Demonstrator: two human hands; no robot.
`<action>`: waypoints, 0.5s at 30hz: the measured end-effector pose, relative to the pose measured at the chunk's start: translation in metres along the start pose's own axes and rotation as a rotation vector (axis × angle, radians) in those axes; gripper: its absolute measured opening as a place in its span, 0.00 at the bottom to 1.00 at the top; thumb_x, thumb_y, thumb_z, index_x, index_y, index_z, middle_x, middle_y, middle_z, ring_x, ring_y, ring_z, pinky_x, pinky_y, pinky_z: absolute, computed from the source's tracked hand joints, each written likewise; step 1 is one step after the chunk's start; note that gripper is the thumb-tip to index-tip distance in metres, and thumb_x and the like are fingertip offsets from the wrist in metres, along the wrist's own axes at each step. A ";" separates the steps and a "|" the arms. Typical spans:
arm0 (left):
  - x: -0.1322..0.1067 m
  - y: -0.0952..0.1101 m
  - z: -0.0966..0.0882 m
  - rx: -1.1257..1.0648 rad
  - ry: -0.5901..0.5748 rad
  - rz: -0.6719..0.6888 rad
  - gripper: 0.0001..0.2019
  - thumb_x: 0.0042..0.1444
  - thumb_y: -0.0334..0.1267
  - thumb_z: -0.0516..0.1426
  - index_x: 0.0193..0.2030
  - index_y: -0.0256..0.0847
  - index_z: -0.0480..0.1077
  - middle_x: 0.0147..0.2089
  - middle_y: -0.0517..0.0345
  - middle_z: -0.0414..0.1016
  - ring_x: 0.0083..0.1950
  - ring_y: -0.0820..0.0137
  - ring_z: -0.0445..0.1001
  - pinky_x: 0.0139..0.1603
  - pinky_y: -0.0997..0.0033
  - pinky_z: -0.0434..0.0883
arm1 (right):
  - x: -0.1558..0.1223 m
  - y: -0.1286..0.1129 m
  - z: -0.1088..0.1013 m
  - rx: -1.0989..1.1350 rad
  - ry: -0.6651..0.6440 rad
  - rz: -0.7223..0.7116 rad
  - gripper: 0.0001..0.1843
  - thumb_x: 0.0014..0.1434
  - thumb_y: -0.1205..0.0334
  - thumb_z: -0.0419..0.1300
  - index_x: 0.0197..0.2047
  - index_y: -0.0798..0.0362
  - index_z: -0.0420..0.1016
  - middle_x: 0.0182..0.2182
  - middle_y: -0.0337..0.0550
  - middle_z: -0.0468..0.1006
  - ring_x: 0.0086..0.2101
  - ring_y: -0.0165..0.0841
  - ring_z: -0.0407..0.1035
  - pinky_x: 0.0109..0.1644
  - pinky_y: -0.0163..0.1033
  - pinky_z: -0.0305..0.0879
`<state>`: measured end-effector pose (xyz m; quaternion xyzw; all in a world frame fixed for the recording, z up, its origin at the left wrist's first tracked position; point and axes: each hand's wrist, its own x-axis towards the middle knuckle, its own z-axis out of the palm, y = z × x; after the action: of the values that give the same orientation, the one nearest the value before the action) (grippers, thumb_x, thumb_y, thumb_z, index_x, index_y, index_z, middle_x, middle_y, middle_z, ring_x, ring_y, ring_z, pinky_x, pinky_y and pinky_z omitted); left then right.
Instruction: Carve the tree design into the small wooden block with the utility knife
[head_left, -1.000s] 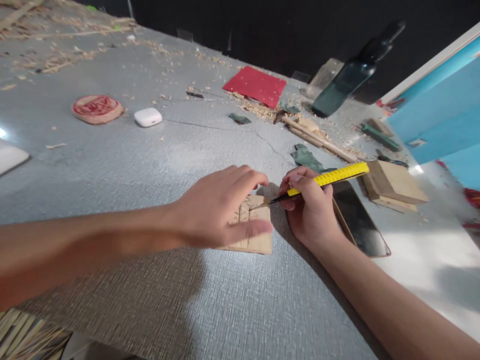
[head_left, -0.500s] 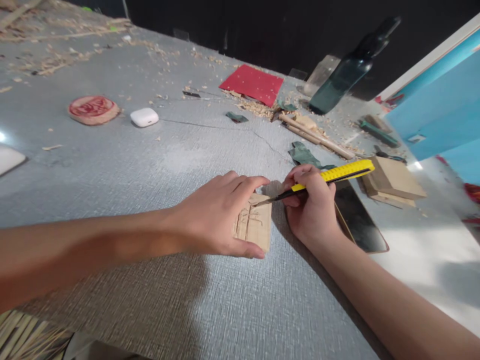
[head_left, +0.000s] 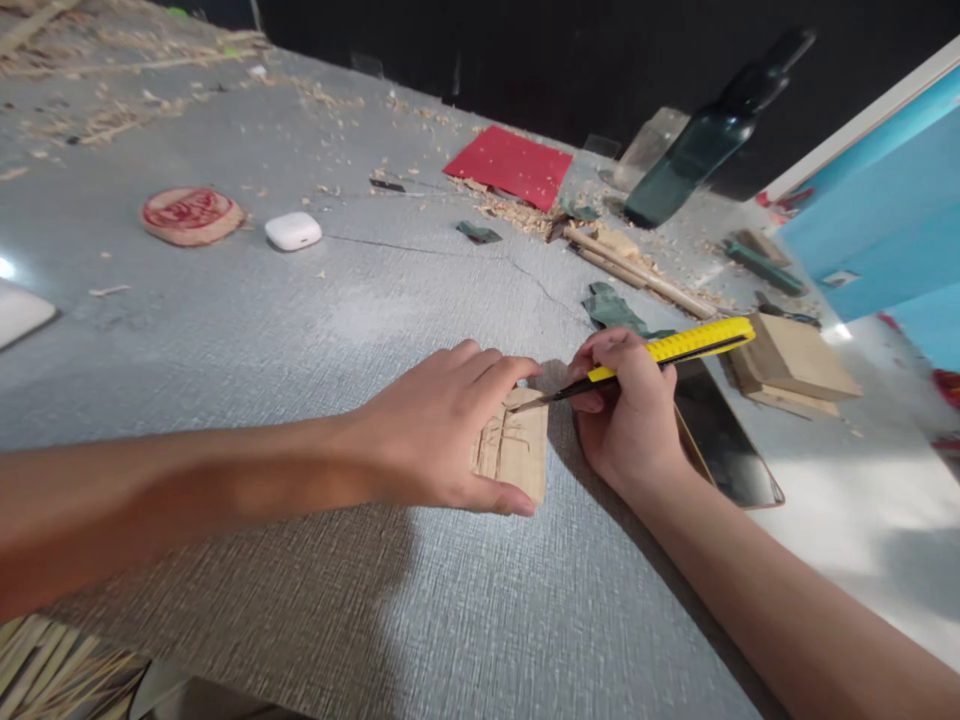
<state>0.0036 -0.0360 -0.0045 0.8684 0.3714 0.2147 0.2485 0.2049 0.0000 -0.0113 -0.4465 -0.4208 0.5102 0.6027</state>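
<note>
A small pale wooden block [head_left: 525,460] with carved lines on its top face lies on the grey textured table [head_left: 480,620]. My left hand [head_left: 442,430] grips it from the left, thumb along the near edge and fingers along the far edge, covering its left part. Between the fingers of my right hand [head_left: 630,410] is a yellow and black utility knife [head_left: 694,343], held like a pen. Its blade tip touches the carved face near the upper edge. A dark phone [head_left: 727,440] lies just right of my right hand, partly hidden by it.
Wooden blocks [head_left: 802,365] sit at the right. Behind are green sandpaper scraps [head_left: 615,305], wooden sticks [head_left: 637,270], red paper [head_left: 510,165] and a dark bottle [head_left: 690,165]. A white earbud case [head_left: 293,232] and a round red-stained wood piece [head_left: 191,215] stand at the left. Shavings litter the back.
The whole view has shifted very slightly, so things sit a little further right. Both hands keep their grips, and the blade tip stays at nearly the same spot on the block.
</note>
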 end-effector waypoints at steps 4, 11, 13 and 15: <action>0.001 0.000 0.001 -0.006 0.014 0.002 0.46 0.48 0.63 0.68 0.68 0.41 0.59 0.58 0.48 0.71 0.55 0.53 0.68 0.55 0.52 0.67 | 0.000 -0.002 0.000 0.003 -0.087 0.039 0.07 0.53 0.65 0.65 0.25 0.52 0.75 0.21 0.40 0.65 0.21 0.25 0.55 0.17 0.31 0.44; 0.000 -0.001 0.002 -0.019 0.029 0.000 0.48 0.48 0.63 0.68 0.70 0.42 0.56 0.60 0.45 0.70 0.56 0.52 0.69 0.55 0.51 0.67 | -0.005 -0.006 0.002 -0.034 -0.162 0.066 0.06 0.53 0.64 0.65 0.25 0.51 0.76 0.22 0.40 0.70 0.22 0.26 0.59 0.18 0.30 0.47; 0.000 0.000 0.001 -0.015 0.026 -0.003 0.48 0.48 0.63 0.68 0.70 0.42 0.56 0.60 0.45 0.70 0.56 0.52 0.69 0.56 0.51 0.67 | -0.006 -0.005 0.002 -0.049 -0.144 0.063 0.06 0.53 0.65 0.65 0.25 0.51 0.76 0.21 0.40 0.70 0.22 0.27 0.59 0.18 0.30 0.48; 0.000 0.001 0.001 -0.019 0.021 -0.008 0.48 0.48 0.62 0.68 0.70 0.42 0.57 0.60 0.45 0.70 0.56 0.52 0.69 0.56 0.51 0.67 | -0.006 -0.004 0.003 -0.047 -0.098 0.048 0.06 0.53 0.66 0.64 0.24 0.52 0.75 0.21 0.40 0.68 0.22 0.26 0.58 0.18 0.30 0.47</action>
<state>0.0045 -0.0367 -0.0045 0.8623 0.3754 0.2263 0.2535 0.2025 -0.0063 -0.0071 -0.4450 -0.4509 0.5356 0.5584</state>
